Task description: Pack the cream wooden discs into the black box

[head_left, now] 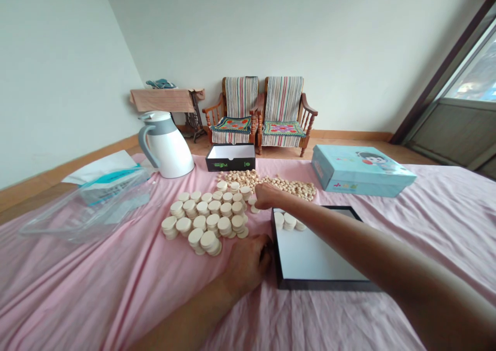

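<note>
My right hand (pixel 267 195) reaches across the black-rimmed box lid (pixel 284 284) to the right end of the stacked pale round discs (pixel 202 223). Its fingers are closed, and whatever they may hold is hidden. Nearer to me, my left hand (pixel 248 260) rests on the cloth with curled fingers, close against the lid's left edge; I cannot see anything in them. Inside the lid, a short row of disc stacks (pixel 289 221) stands along the far left, partly covered by my right forearm. Behind my right hand lies a spread of small wooden pieces (pixel 296 187).
A pink cloth (pixel 127 268) covers the surface. Around the discs are a white jug (pixel 170 147), a clear plastic package (pixel 93 201), an open black box (pixel 231 162) and a light blue box (pixel 360 170). Two wooden armchairs (pixel 284 111) stand by the wall.
</note>
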The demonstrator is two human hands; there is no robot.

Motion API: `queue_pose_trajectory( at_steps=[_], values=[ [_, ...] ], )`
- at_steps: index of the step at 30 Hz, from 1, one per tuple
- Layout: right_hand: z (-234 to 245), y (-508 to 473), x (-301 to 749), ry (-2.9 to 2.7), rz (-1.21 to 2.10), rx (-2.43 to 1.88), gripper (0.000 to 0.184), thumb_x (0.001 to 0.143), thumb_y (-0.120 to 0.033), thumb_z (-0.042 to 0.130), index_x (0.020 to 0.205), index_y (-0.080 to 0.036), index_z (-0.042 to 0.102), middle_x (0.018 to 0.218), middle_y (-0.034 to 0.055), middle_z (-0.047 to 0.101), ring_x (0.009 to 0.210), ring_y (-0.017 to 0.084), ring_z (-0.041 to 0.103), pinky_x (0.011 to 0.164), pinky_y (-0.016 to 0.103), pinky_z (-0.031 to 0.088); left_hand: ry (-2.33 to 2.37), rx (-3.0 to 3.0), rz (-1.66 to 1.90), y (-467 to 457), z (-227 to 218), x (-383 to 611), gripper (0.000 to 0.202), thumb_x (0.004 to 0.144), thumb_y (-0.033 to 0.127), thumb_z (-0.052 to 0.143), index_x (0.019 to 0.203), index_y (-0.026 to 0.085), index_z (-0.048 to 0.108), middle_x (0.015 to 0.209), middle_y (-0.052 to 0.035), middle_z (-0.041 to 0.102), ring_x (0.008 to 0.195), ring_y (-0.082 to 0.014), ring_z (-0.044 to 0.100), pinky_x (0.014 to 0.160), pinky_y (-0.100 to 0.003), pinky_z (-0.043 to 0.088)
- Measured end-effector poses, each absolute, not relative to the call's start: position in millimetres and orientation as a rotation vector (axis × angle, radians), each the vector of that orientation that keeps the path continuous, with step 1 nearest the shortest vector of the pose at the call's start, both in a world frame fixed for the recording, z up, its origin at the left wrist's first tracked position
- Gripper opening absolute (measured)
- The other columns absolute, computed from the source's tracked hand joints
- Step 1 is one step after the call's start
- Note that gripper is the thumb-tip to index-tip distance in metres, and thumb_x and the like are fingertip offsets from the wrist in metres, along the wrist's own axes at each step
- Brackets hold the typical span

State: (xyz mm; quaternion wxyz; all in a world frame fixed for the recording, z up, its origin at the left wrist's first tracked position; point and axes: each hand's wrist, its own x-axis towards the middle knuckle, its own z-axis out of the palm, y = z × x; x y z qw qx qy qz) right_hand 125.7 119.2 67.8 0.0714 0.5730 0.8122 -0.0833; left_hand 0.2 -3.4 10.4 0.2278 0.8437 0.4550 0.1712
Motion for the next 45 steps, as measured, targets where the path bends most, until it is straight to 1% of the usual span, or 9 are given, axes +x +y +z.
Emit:
queue_pose_trajectory(
  at_steps=[5, 11, 17, 21, 23, 27, 36, 41, 45],
  values=[
    [61.2, 124.9, 118.9, 2.462, -0.246, 1.742, 0.046, 0.069, -0.033, 0.062, 0.106, -0.005, 0.067, 0.103, 0.0197, 0.069, 0.093, 0.025, 0.066, 0.069, 0.025, 0.051, 1.255, 2.329, 0.454, -2.8, 10.8, 0.5, 0.017, 0.073, 0.011, 0.045, 0.079, 0.017, 0.06, 0.078, -0.0036, 0.067, 0.068, -0.0167, 0.058, 0.057, -0.025, 0.032],
    [55.3, 130.8, 110.5, 2.448, -0.247, 1.789, 0.049, 0.062, -0.031, 0.069, 0.105, -0.006, 0.067, 0.103, 0.0193, 0.07, 0.094, 0.027, 0.066, 0.068, 0.027, 0.051, 1.267, 2.327, 0.457, -3.1, 10.6, 0.6, 0.019, 0.072, 0.011, 0.045, 0.079, 0.016, 0.062, 0.076, -0.0034, 0.067, 0.065, -0.016, 0.057, 0.058, -0.025, 0.033],
    [87.1, 105.1, 135.0, 2.504, -0.174, 1.892, 0.035, 0.073, -0.026, 0.054, 0.1, -0.008, 0.067, 0.094, 0.0176, 0.071, 0.081, 0.024, 0.067, 0.057, 0.025, 0.044, 1.223, 2.327, 0.516, -3.6, 10.3, -1.0, 0.023, 0.072, 0.008, 0.044, 0.082, 0.018, 0.062, 0.078, -0.0024, 0.069, 0.069, -0.0161, 0.061, 0.059, -0.025, 0.035],
    [105.4, 65.8, 181.5, 2.557, -0.088, 1.978, 0.032, 0.08, -0.031, 0.046, 0.097, -0.011, 0.064, 0.09, 0.0136, 0.07, 0.077, 0.021, 0.064, 0.059, 0.026, 0.038, 1.212, 2.327, 0.537, -3.1, 9.6, 0.0, 0.021, 0.074, 0.008, 0.045, 0.083, 0.018, 0.061, 0.081, -0.0028, 0.069, 0.074, -0.0169, 0.063, 0.061, -0.025, 0.035],
    [106.4, 43.9, 204.1, 2.56, -0.022, 2.074, 0.025, 0.08, -0.03, 0.046, 0.09, -0.014, 0.062, 0.08, 0.01, 0.069, 0.071, 0.019, 0.062, 0.061, 0.026, 0.036, 1.229, 2.339, 0.531, -3.3, 9.9, 0.8, 0.019, 0.074, 0.009, 0.046, 0.081, 0.018, 0.061, 0.08, -0.0029, 0.069, 0.073, -0.0173, 0.063, 0.06, -0.025, 0.035],
    [95.5, 9.3, 229.4, 2.532, -0.023, 2.064, 0.012, 0.075, -0.024, 0.052, 0.082, -0.016, 0.057, 0.08, 0.0079, 0.067, 0.074, 0.018, 0.06, 0.062, 0.026, 0.034, 1.25, 2.342, 0.535, -4.6, 10.4, 0.8, 0.016, 0.074, 0.01, 0.046, 0.079, 0.019, 0.059, 0.078, -0.0022, 0.068, 0.07, -0.0166, 0.063, 0.058, -0.025, 0.034],
    [64.8, -1.0, 227.5, 2.458, -0.12, 2.207, 0.019, 0.081, -0.027, 0.05, 0.092, -0.014, 0.058, 0.09, 0.0113, 0.067, 0.083, 0.021, 0.062, 0.065, 0.027, 0.035, 1.249, 2.329, 0.539, -3.8, 10.7, 2.2, 0.016, 0.075, 0.009, 0.046, 0.078, 0.018, 0.059, 0.077, -0.0029, 0.068, 0.069, -0.0163, 0.063, 0.058, -0.024, 0.035],
    [68.0, -5.0, 233.4, 2.409, -0.111, 2.259, 0.017, 0.082, -0.025, 0.046, 0.086, -0.016, 0.06, 0.084, 0.0093, 0.068, 0.077, 0.02, 0.064, 0.06, 0.027, 0.033, 1.245, 2.338, 0.555, -3.6, 8.8, 1.3, 0.015, 0.075, 0.009, 0.046, 0.078, 0.018, 0.058, 0.076, -0.0021, 0.068, 0.068, -0.016, 0.062, 0.057, -0.024, 0.034],
    [71.3, -5.9, 235.7, 2.301, -0.163, 2.226, 0.021, 0.08, -0.022, 0.044, 0.083, -0.016, 0.064, 0.082, 0.0112, 0.07, 0.08, 0.023, 0.065, 0.06, 0.028, 0.033, 1.217, 2.373, 0.593, -3.5, 5.2, 0.8, 0.014, 0.075, 0.008, 0.046, 0.077, 0.018, 0.056, 0.076, -0.0021, 0.066, 0.07, -0.016, 0.06, 0.059, -0.024, 0.033]
  ],
)
